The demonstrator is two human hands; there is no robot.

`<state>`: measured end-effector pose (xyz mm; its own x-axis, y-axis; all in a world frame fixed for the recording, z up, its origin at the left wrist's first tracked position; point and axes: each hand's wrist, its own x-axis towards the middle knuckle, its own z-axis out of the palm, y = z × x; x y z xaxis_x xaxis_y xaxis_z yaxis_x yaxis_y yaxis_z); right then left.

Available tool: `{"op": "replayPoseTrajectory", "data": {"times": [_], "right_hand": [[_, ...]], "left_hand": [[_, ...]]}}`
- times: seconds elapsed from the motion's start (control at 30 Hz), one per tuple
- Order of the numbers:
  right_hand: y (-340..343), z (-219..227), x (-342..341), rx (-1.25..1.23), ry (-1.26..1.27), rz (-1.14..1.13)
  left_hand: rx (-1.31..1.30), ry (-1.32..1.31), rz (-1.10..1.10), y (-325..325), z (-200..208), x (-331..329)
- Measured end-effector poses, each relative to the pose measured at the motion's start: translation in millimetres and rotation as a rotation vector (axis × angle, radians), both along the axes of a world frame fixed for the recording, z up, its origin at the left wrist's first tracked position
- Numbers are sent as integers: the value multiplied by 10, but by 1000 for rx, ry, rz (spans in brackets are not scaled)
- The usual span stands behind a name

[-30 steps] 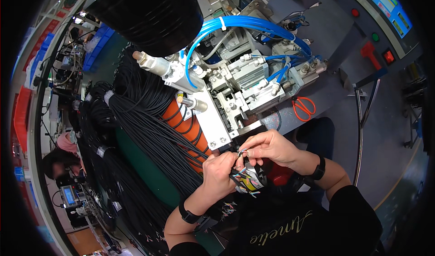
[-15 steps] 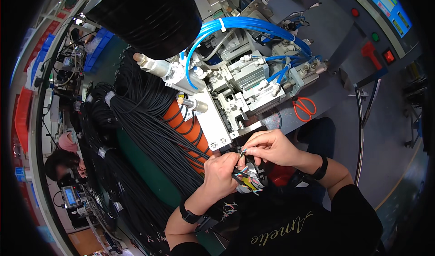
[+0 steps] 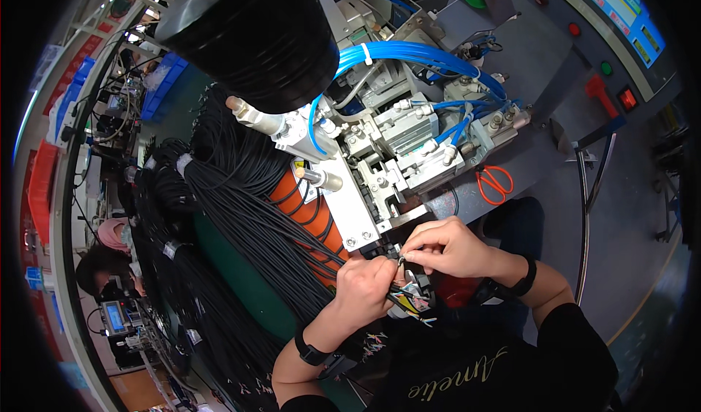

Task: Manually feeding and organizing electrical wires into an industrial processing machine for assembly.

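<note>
My left hand (image 3: 364, 288) is closed around the end of a black cable whose thin coloured wires (image 3: 412, 295) fan out below its fingers. The wires are white, red, blue and other colours. My right hand (image 3: 451, 248) pinches at the wire tips (image 3: 401, 261) just beside the left thumb; what exactly lies between those fingertips is too small to make out. Both hands are just in front of the near end of a metal fixture (image 3: 358, 229). A yellow and silver item (image 3: 400, 306) shows partly behind the wires.
Long bundles of black cables (image 3: 255, 211) lie on a green surface to the left. Pneumatic cylinders (image 3: 416, 135) with blue hoses (image 3: 423, 53) stand ahead, below a large black cylindrical part (image 3: 255, 47). Red-handled scissors (image 3: 495, 185) rest right of the fixture. A screen (image 3: 621, 18) is at the far right.
The whole view has shifted slightly. My hands stay close together at the wire tips, and the coloured wires below my left hand now show more spread out.
</note>
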<state>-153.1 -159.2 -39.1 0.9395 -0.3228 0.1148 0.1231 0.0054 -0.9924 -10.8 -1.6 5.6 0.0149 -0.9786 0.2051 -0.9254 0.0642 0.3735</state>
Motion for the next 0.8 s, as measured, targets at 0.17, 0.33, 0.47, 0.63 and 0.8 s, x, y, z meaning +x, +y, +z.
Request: {"op": "replayPoseTrajectory", "data": {"times": [0.17,0.33,0.47,0.63,0.8], "right_hand": [[-11,23,26,54,72,30],[-18,87,35,-377,-14,-50],[-81,21,48,-24,54,72],[-102,-1,38,215,124,114],[-44,8,54,-92,66,20]], "left_hand": [[-13,44,-17,-21,30,13],[-34,53,-17,-31,12,29],[1,157,-38,-30,6,78],[7,301,-27,-54,-32,107],[8,296,-18,-46,-1,63]]}}
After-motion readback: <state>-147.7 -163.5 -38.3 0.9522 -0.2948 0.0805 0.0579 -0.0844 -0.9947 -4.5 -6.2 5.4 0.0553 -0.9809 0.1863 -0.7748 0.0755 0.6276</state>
